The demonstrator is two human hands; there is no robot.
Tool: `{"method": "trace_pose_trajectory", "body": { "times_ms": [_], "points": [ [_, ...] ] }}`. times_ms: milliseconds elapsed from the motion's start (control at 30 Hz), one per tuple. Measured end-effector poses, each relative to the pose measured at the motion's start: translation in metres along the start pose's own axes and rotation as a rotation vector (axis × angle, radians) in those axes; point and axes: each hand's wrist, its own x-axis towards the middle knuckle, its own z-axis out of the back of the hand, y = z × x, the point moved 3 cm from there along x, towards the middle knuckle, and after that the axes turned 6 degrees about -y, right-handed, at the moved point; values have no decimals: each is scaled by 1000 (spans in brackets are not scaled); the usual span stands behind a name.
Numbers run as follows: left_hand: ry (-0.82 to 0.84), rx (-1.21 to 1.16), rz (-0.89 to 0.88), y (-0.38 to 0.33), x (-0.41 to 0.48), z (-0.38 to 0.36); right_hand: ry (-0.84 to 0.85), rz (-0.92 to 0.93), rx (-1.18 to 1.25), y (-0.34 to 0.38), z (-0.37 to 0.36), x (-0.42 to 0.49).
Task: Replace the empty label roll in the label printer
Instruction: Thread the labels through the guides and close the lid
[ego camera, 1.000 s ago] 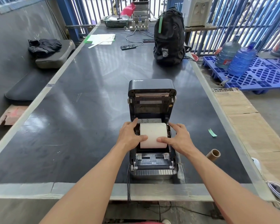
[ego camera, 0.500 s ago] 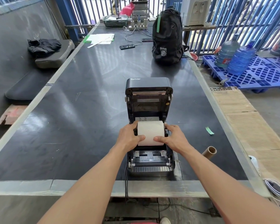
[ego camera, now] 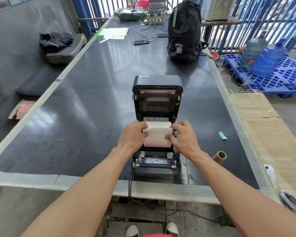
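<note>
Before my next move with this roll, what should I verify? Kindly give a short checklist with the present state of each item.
1. Lid of the black plastic label printer open: ok.
2. The empty brown cardboard core out, lying on the black table: ok.
3. The white label roll held by left hand and right hand: ok.
4. Roll seated in its holders: cannot tell, hands hide its ends.
5. Label end through the front guides: not ok, guides bare.
</note>
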Motion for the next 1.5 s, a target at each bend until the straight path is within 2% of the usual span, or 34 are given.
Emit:
{"method": "trace_pose_trajectory", "body": {
  "times_ms": [133, 267, 433, 633, 833, 1000, 1133, 1300, 1500],
  "points": [
    [-24, 47, -81, 0, -13, -2, 37, 88, -8, -5, 0, -8],
    [28, 119, -178, 4, -28, -8, 100, 196, -26, -6, -1, -21],
    [88, 195, -271, 11, -39, -16, 81, 315, -3, 4, 0, -42],
    [160, 164, -460, 13, -42, -15, 113, 360, -223, 13, -4, -45],
    [143, 245, -515, 17, -39, -17, 157, 392, -399, 18, -15, -50],
    [252, 327, -613, 26, -41, -22, 186, 406, -504, 18, -21, -51],
    [359, 368, -615, 31, -38, -28, 210, 427, -551, 21, -23, -49],
    [390, 307, -573, 36, -35, -26, 297, 403, -605, 19, -22, -46],
    [432, 195, -398, 34, -29, -21, 270, 398, -595, 16, -23, -53]
  ]
}}
